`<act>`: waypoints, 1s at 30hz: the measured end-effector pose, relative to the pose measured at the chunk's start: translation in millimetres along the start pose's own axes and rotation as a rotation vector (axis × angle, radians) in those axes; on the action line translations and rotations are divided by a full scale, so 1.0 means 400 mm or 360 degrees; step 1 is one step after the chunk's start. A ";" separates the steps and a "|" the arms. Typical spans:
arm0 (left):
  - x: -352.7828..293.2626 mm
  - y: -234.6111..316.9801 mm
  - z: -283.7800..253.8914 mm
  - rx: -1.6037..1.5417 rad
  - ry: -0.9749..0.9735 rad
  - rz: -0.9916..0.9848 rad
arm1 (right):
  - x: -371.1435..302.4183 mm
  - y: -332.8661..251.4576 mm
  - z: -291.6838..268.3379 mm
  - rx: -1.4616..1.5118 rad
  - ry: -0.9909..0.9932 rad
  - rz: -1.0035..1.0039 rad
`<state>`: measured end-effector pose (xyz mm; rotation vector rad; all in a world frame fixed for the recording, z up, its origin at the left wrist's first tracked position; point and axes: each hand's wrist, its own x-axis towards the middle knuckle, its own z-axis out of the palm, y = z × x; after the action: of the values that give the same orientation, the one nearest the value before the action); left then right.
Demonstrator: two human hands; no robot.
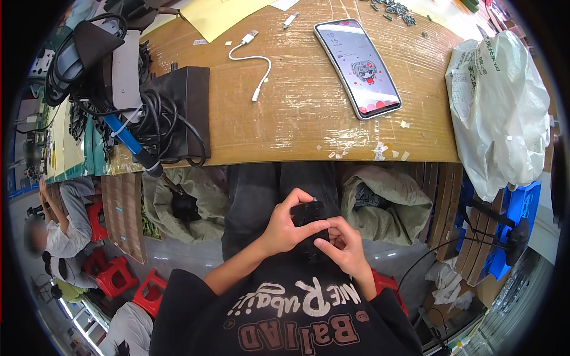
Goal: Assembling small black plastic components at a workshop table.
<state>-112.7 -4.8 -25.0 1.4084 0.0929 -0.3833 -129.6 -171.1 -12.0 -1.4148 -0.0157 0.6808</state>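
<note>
Over my lap, below the table's front edge, both hands hold a small black plastic piece [306,212]. My left hand [284,230] is closed on its left side, with the thumb lying across it. My right hand [348,244] grips its lower right side, fingers bent and thumb pressed in. The piece blends into my dark shirt, so its exact kind and lower outline cannot be made out. On the table ahead lie a lit smartphone [363,71] and a short white USB cable [261,57].
A dark box [193,113] with coiled black cables and a blue-handled tool [126,135] stands left. A white plastic bag [496,113] hangs at the right edge. Cloth sacks [392,222] flank my legs. Red stools [116,276] and a seated person [70,228] are left. Small black parts [395,10] lie far back.
</note>
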 end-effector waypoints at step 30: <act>-0.205 -0.056 -0.318 -0.0497 0.0677 0.0252 | 0.214 -0.065 0.402 0.0066 -0.0646 0.0786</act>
<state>-175.9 133.3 -44.0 1.1588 0.3704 0.0670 -113.5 11.1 9.3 -1.2259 0.0302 1.3623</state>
